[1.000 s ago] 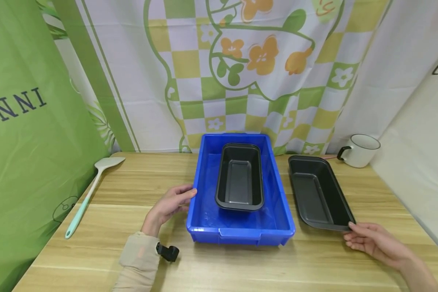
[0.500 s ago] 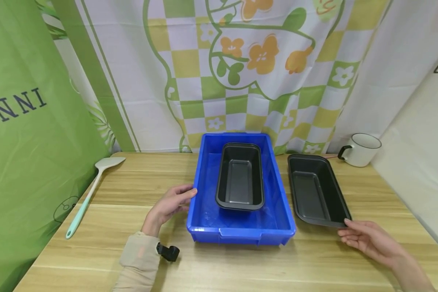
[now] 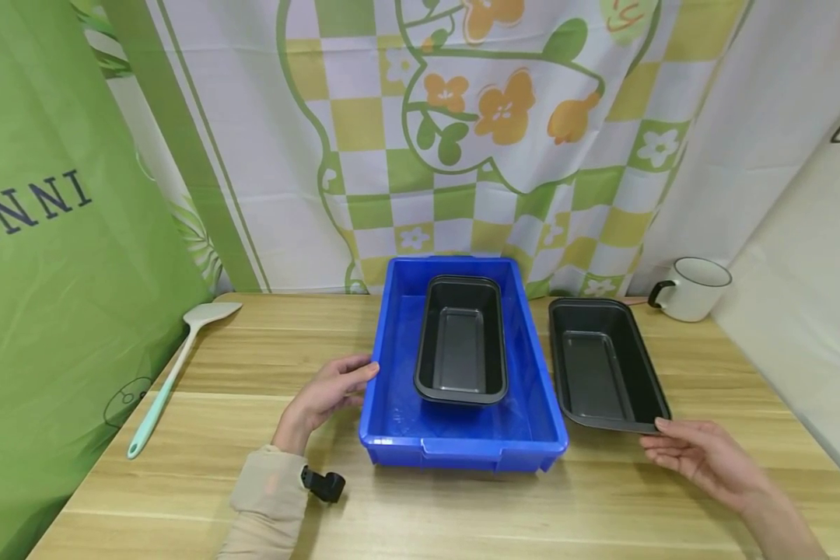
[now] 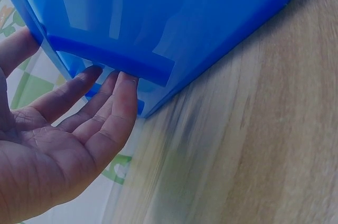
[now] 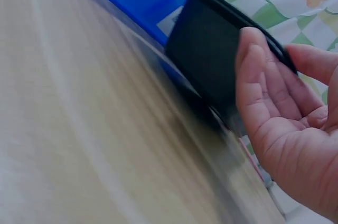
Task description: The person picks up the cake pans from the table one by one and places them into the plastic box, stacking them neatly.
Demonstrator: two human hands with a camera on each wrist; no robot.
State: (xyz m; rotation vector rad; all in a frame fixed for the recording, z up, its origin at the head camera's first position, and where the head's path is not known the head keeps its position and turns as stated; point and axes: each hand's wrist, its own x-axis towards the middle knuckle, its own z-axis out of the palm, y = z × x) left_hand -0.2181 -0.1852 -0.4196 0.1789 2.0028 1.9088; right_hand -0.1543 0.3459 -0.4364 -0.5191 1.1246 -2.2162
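Observation:
A blue plastic bin (image 3: 395, 412) stands at the middle of the table, with a dark loaf pan (image 3: 460, 346) inside it. My left hand (image 3: 329, 391) holds the bin's left side, thumb on the rim. In the left wrist view, its fingertips press the outer wall (image 4: 185, 18) under a ridge. Right of the bin, close beside its wall, is a second dark loaf pan (image 3: 593, 377). My right hand (image 3: 707, 465) pinches this pan's near right corner, thumb on the rim and fingers underneath, as the right wrist view shows.
A white mug (image 3: 693, 289) with a black handle stands at the back right. On the left lies a spatula (image 3: 164, 397) with a mint-green handle. Patterned curtains (image 3: 364, 187) border the table's back, and a green cloth (image 3: 63, 311) hangs at left.
My right hand has moved slightly left with the second loaf pan, bringing it closer to the bin. My left hand and the bin have stayed in place.

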